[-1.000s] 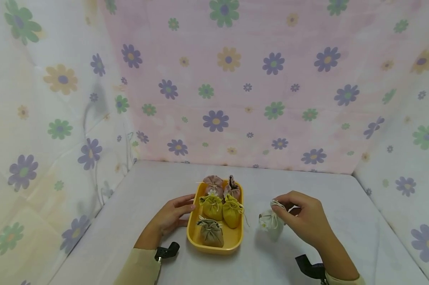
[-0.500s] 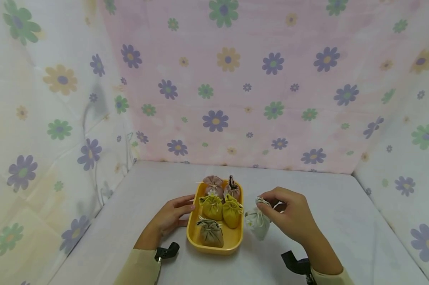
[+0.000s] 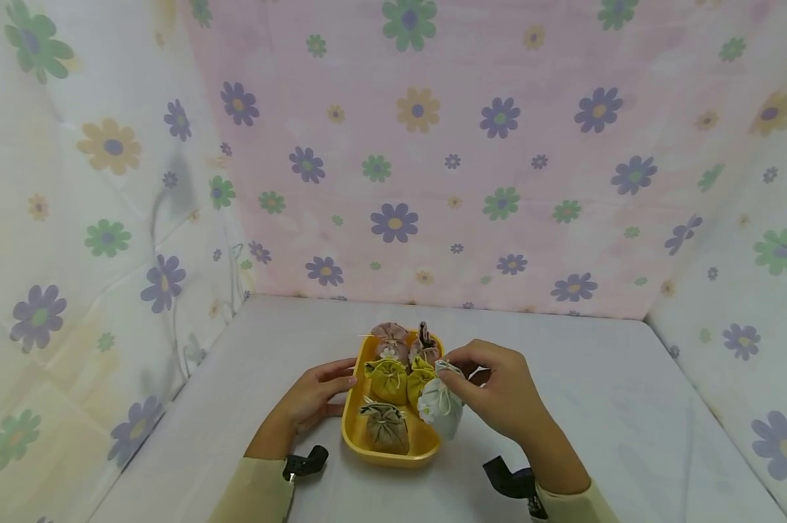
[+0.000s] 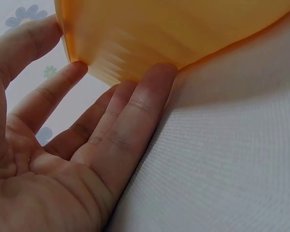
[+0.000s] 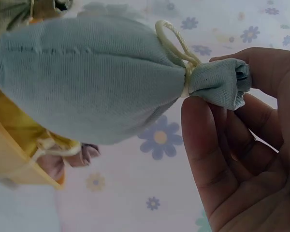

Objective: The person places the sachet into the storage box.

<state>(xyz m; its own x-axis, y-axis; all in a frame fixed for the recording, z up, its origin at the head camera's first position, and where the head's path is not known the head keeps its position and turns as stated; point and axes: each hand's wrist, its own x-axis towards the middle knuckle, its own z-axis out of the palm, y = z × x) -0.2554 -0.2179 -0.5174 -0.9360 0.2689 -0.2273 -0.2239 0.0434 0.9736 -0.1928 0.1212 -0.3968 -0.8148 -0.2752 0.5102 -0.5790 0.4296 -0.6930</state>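
Two hands work at one yellow tray (image 3: 352, 428) on the table (image 3: 628, 407). Nearest, one brown pouch (image 3: 384, 427) lies in it. The right hand (image 3: 504, 396) pinches one pale blue pouch (image 3: 440, 408) by its neck over the tray's right edge; the left hand (image 3: 311, 398) rests straight-fingered against the left wall. Beyond lie two yellow pouches (image 3: 389, 379), then two pink ones (image 3: 391, 339).

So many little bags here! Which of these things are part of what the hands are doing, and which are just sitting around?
In use:
- pale blue pouch, pinched at its tied neck by the right hand, hanging at the tray's right edge
- yellow tray, with the left hand resting open against its left side

Just there:
- olive pouch, two yellow pouches and two pink pouches in the tray
- flowered cloth backdrop
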